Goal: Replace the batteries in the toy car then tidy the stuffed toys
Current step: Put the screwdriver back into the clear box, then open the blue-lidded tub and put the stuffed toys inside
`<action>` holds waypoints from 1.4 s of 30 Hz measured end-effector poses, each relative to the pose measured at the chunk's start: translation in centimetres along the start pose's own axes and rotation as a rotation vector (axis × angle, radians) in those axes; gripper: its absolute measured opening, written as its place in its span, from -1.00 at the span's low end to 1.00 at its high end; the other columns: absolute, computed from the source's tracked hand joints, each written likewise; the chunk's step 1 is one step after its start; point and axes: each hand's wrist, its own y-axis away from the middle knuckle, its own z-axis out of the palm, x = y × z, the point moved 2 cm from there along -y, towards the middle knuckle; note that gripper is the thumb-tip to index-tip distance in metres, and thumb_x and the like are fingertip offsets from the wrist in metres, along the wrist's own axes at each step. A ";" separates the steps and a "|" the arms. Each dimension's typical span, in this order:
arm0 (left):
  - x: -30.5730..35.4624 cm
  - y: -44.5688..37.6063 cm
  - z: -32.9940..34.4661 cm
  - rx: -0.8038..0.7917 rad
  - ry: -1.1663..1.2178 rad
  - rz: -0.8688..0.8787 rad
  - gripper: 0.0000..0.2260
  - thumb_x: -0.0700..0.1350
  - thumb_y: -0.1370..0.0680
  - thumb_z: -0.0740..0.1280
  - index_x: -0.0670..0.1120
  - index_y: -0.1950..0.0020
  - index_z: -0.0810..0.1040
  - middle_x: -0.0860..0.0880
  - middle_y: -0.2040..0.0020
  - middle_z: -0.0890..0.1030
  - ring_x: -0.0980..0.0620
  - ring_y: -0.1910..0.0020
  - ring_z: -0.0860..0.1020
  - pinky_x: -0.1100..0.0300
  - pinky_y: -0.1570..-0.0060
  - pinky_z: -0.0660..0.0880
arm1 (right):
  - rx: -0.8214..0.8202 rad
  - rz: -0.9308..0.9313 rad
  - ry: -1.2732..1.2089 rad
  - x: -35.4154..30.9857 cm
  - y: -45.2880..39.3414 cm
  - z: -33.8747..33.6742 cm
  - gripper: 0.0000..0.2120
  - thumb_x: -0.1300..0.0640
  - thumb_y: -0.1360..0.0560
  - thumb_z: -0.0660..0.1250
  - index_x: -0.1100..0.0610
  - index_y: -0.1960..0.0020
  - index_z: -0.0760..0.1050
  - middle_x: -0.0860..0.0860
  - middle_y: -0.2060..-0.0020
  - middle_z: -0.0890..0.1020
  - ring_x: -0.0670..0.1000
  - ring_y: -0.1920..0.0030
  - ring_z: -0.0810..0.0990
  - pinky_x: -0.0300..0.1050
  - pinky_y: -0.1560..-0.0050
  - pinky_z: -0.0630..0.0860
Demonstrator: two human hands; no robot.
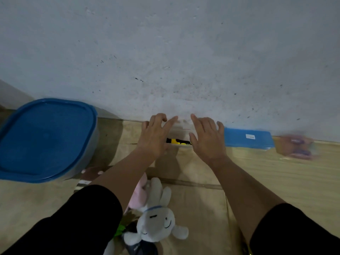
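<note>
Both hands' grip spread open: left hand, right hand flank the yellow-black toy car.

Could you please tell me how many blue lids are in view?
2: a large lid on the tub at left, a flat one by the wall at right. Others may be hidden.

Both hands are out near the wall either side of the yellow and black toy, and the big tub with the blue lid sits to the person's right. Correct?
Not quite. The head view shows the big tub with the blue lid on the person's left, not right. The rest holds: the left hand and right hand are out near the wall, either side of the yellow and black toy.
</note>
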 end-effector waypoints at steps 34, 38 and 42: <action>-2.1 3.5 -6.4 0.058 -0.016 -0.153 -0.46 0.05 -0.53 0.32 0.09 -0.48 0.22 0.01 -0.41 0.35 -0.03 -0.37 0.30 -0.01 -0.23 0.25 | -0.190 -0.031 -0.090 -4.4 0.3 -5.4 -0.62 0.00 -0.58 0.13 0.02 -0.38 0.33 0.08 -0.20 0.43 0.10 -0.23 0.35 0.02 -0.14 0.28; -4.4 9.4 -10.2 0.091 -0.019 -0.313 -0.48 0.06 -0.53 0.31 0.10 -0.46 0.24 0.01 -0.38 0.37 -0.03 -0.35 0.30 -0.02 -0.20 0.23 | -0.120 -0.135 -0.161 -8.6 1.5 -8.1 -0.67 0.05 -0.52 0.24 0.08 -0.26 0.48 0.12 -0.09 0.50 0.17 -0.16 0.42 0.06 -0.06 0.31; -7.5 16.4 -12.7 0.090 -0.025 -0.429 -0.43 0.09 -0.50 0.34 0.09 -0.47 0.22 0.00 -0.38 0.35 -0.04 -0.36 0.28 -0.02 -0.20 0.22 | -0.077 -0.254 -0.186 -14.1 3.1 -10.4 -0.71 0.08 -0.48 0.30 0.14 -0.17 0.54 0.15 -0.02 0.53 0.21 -0.09 0.47 0.05 0.00 0.36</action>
